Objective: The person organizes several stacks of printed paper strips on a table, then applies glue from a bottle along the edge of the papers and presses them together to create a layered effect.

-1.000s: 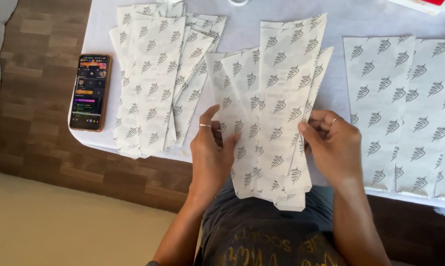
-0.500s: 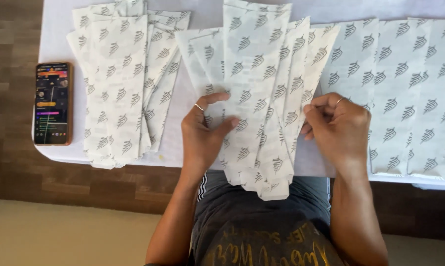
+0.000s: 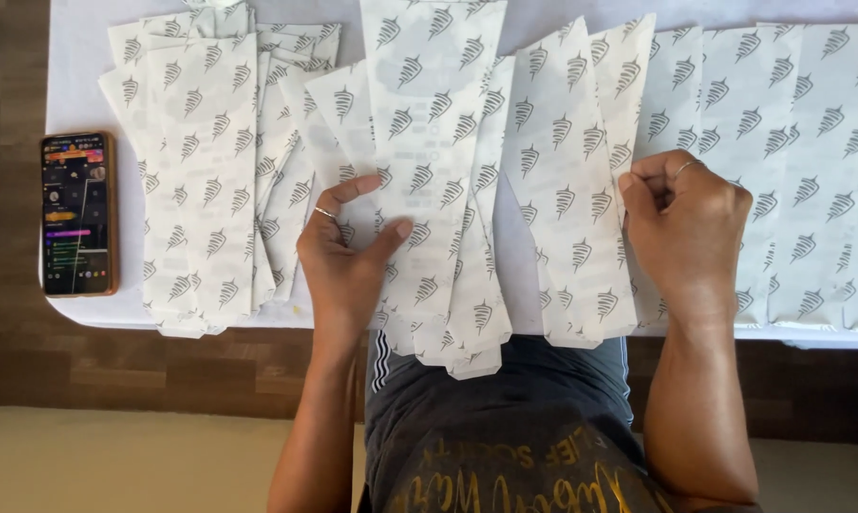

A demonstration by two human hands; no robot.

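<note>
Now left hand [image 3: 348, 252] pins the middle paper stack [image 3: 429, 190] flat, grip spread wide. Right hand [image 3: 687, 228] pinches a printed sheet [image 3: 566, 180], grip closed on it

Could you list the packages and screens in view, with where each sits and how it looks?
Phone: far left on the table, flat, dark lit screen, orange-brown case.
Left paper bag stack: long, white, grey emblems.
Middle paper bags: fanned, under the left hand.
Right paper bags: flat, beyond the right hand.

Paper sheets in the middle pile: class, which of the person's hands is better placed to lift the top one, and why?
Left. The left hand lies flat on the middle pile, thumb and fingers spread on its top sheet. The right hand is curled at the edge of a neighbouring sheet.
</note>
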